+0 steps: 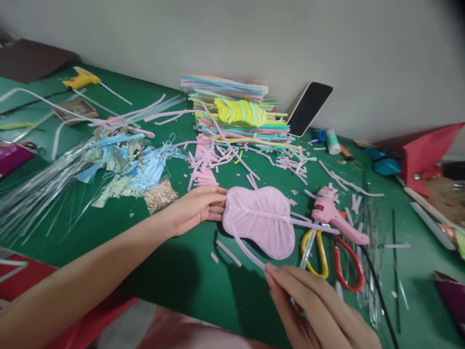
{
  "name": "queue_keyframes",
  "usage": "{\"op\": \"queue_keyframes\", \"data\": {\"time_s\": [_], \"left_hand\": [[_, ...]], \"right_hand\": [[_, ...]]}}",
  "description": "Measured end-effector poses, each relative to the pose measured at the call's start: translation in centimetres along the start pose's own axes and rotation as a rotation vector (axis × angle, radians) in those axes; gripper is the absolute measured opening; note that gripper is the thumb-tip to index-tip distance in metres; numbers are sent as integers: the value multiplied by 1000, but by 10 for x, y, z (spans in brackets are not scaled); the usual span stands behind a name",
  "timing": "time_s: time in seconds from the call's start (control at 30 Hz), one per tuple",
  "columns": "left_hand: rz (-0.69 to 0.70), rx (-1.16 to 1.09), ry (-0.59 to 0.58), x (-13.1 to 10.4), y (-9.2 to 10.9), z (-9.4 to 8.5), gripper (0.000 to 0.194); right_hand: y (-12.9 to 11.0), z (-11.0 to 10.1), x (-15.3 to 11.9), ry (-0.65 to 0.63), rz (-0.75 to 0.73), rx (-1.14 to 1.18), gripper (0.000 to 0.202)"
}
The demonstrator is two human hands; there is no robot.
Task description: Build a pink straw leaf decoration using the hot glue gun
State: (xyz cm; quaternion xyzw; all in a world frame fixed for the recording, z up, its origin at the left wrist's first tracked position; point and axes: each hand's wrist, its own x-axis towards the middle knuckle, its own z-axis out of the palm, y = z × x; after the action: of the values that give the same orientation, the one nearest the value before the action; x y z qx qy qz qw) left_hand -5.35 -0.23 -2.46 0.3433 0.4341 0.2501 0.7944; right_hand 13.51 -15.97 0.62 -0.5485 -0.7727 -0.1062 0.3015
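Note:
A pale pink leaf-shaped piece made of pipe cleaners (259, 218) is held just above the green table. My left hand (201, 208) grips its left edge, with the thumb on top and the fingers partly behind it. A loose pipe cleaner (249, 252) curves down from the piece, and my right hand (308, 300) pinches its lower end. Another pipe cleaner stem sticks out to the right of the leaf. Beside it lie a pink hot glue gun (337, 218) and scissors (336, 259) with one yellow and one red handle loop.
Bundles of coloured pipe cleaners (232, 89) and a phone (310, 109) rest against the wall. Blue tassels (145, 160), a bag of gold beads (162, 194) and a yellow glue gun (83, 79) are on the left. Cut pink pieces (294, 167) and a red sheet (428, 150) lie rightward.

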Motion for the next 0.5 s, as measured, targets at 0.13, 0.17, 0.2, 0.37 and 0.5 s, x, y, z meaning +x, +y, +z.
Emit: {"op": "queue_keyframes", "data": {"time_s": [0.13, 0.17, 0.2, 0.37, 0.5], "left_hand": [[-13, 40, -38, 0, -2, -5, 14], [-18, 46, -53, 0, -2, -5, 15], [-21, 44, -66, 0, -2, -6, 16], [-46, -3, -87, -1, -2, -6, 19], [-72, -11, -52, 0, -3, -4, 20]], "right_hand": [[-7, 8, 8, 16, -18, -74, 13], [-7, 9, 9, 25, -31, -94, 13], [-6, 11, 10, 23, -45, -106, 13], [-3, 21, 13, -38, -85, -109, 7], [-6, 23, 15, -138, -71, -83, 9]]}}
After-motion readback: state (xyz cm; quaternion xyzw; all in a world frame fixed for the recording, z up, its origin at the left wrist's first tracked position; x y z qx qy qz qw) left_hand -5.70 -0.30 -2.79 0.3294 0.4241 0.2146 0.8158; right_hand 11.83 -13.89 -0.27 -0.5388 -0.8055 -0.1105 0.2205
